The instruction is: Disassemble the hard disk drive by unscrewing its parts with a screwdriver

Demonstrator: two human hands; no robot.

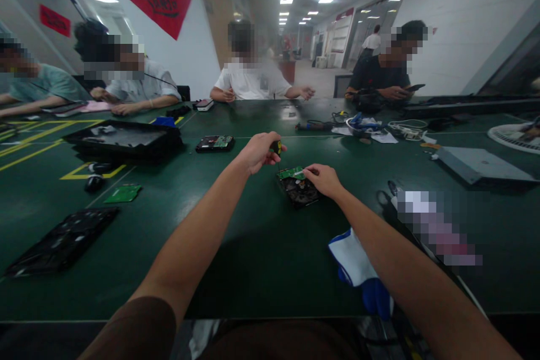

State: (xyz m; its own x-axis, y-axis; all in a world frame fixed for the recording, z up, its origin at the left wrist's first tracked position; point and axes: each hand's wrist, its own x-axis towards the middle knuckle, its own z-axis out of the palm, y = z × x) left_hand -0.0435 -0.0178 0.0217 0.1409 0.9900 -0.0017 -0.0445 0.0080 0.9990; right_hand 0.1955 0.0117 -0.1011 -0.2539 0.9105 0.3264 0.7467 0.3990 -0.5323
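Ahead of me on the green table lies a hard drive (pixel 304 196), with a green circuit board (pixel 291 172) on its far part. My left hand (pixel 260 153) is closed round the black and yellow handle of a screwdriver (pixel 276 148). It is held upright, and its thin shaft points down to the left side of the board. At the right side of the drive, my right hand (pixel 324 180) has its fingers closed on the edge. A small whitish piece shows by these fingertips; I cannot make out what it is.
Left are a black tray (pixel 126 143), a loose green board (pixel 123 193), a black casing (pixel 63 241) and another hard drive (pixel 214 143). Right are a blue-white glove (pixel 358 264), a grey metal box (pixel 485 166) and cables (pixel 365 124). Several people sit across the table.
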